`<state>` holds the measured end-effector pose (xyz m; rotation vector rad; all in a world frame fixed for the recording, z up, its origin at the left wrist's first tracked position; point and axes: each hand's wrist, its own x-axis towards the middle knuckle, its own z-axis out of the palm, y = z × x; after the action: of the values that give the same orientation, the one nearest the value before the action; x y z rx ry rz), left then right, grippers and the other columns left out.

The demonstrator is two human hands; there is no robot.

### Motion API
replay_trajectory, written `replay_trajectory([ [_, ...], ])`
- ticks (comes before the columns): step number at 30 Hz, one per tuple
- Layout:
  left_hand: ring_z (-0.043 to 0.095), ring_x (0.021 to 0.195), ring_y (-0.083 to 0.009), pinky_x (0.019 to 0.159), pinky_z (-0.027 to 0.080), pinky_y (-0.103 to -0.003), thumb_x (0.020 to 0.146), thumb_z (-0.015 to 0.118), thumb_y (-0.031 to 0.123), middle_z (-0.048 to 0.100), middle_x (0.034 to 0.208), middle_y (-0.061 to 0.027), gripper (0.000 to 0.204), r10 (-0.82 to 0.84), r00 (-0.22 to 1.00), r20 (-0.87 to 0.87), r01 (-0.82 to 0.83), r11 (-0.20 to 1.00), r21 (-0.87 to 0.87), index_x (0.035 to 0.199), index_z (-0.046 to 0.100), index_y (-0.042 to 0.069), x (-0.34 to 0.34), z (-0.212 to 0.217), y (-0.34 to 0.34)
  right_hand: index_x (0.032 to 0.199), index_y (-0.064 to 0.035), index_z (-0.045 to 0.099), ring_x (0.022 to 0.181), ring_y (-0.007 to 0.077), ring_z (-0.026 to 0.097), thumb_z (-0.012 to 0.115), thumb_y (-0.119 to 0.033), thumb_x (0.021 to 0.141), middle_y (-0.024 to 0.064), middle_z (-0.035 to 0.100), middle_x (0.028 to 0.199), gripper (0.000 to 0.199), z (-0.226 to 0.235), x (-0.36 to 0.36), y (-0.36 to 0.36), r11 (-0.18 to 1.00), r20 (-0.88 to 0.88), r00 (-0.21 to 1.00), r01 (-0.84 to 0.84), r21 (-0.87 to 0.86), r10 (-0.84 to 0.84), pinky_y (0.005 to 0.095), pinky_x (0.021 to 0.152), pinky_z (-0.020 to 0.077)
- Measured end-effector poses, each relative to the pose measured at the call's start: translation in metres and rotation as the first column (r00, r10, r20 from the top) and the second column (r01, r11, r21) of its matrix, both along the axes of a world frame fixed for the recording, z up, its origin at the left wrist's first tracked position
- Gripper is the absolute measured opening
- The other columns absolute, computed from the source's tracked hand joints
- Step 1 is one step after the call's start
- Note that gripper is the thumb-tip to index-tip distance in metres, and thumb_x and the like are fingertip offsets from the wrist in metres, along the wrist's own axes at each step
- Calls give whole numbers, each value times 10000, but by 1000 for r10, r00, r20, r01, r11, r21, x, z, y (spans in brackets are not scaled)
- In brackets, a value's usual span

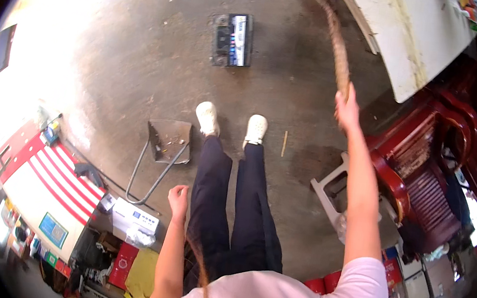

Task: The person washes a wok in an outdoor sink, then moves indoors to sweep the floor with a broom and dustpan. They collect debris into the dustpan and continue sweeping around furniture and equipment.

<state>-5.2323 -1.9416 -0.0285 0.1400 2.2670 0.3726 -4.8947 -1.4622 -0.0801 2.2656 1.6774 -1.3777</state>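
Note:
My right hand [347,107] is stretched forward at the right and wrapped round the brown bound handle of a broom [339,46]. The broom's far end is blurred and runs out of the top of the picture. Low beside my left leg, my left hand [178,200] has its fingers curled in, with nothing seen in them. Just ahead of that hand, to its left, a metal dustpan [170,141] with a bent tube handle lies on the floor, with small bits of debris in it. The hand and the dustpan's handle are apart.
A black car battery [232,39] stands on the floor ahead of my feet. A thin stick [284,143] lies right of my shoes. On the right are a plastic stool [334,189], a dark red wooden chair [424,170] and a pale tabletop [413,36]. A white box [133,219] sits left.

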Motion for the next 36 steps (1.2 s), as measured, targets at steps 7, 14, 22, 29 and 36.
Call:
replay_trajectory([
  [7,561,831,-213,765,437,-319,803,588,112,614,829,-102,115,-94,995,35,87,983,162,832,643,16,-30,-20,48,1401,-154,199,906,398,598,488,-354,863,241,609,988,642,-68,-36,-129,977,340,920,-146,-158,193,476,792,470],
  [14,584,735,-120,689,470,-262,827,580,55,603,773,-44,59,-269,877,398,158,944,289,845,617,13,-20,7,124,1274,-87,393,389,125,458,536,-209,909,34,489,584,411,158,-94,-323,642,-24,831,412,-647,-556,253,350,380],
  [22,583,902,-209,751,496,-353,813,681,308,556,1034,-148,582,224,357,907,-195,967,-162,1183,370,-15,7,102,153,1405,-88,234,533,187,566,611,-185,826,82,562,655,697,304,-217,-297,682,112,978,202,-703,-174,311,548,494],
  [29,571,589,-165,570,514,-307,807,609,51,544,773,-72,312,514,380,769,-700,703,-124,1026,389,30,-95,70,178,836,-4,584,917,322,533,630,-205,772,156,579,955,216,87,-274,-156,818,-290,781,-575,13,553,397,803,427],
  [36,554,640,-172,598,508,-309,860,571,146,541,804,-80,487,586,243,773,-838,528,-137,1283,341,70,-99,-1,181,953,0,482,947,338,511,770,-383,636,175,539,964,574,-209,-392,-26,892,277,896,-406,199,347,400,824,427],
])
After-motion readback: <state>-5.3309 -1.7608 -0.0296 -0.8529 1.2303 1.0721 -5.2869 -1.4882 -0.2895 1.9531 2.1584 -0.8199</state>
